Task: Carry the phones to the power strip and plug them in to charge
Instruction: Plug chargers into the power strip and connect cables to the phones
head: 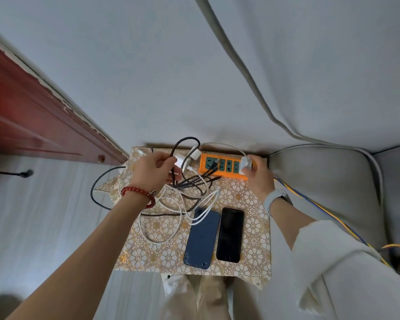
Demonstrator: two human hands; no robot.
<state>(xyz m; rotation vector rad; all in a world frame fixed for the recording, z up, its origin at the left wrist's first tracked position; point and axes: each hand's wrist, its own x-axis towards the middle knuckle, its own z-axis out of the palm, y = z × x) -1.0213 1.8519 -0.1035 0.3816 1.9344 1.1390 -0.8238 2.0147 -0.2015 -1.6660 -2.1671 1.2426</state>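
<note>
Phones: blue phone (202, 239), black phone (230, 235) at table (252, 204) near edge | power strip (224, 166) far edge | right hand (258, 179) seating white charger (245, 165) | left hand (151, 169) gripping white plug (179, 161) | next: cable ends into phones.

1. Soft, even, cool daylight; moderately bright, no harsh highlights.
2. Source not visible; only faint, diffuse shadows, a thin one along the far edge of the surface (252, 227) against the wall (148, 65).
3. Slight sheen on the black phone (230, 234) screen, no real glare.
4. Strong wide-angle distortion: door frame (44, 107) and curtain (252, 77) lines bowed and splayed outward toward the edges.
5. Centre reasonably sharp: cloth pattern and cables (189, 181) legible.
6. Softer at the periphery; bottom-left corner smeared and dark, red door at far left blurred with a colour bloom.
7. Mild compression softness overall; slight blur on the left hand (154, 169) fingertips.
</note>
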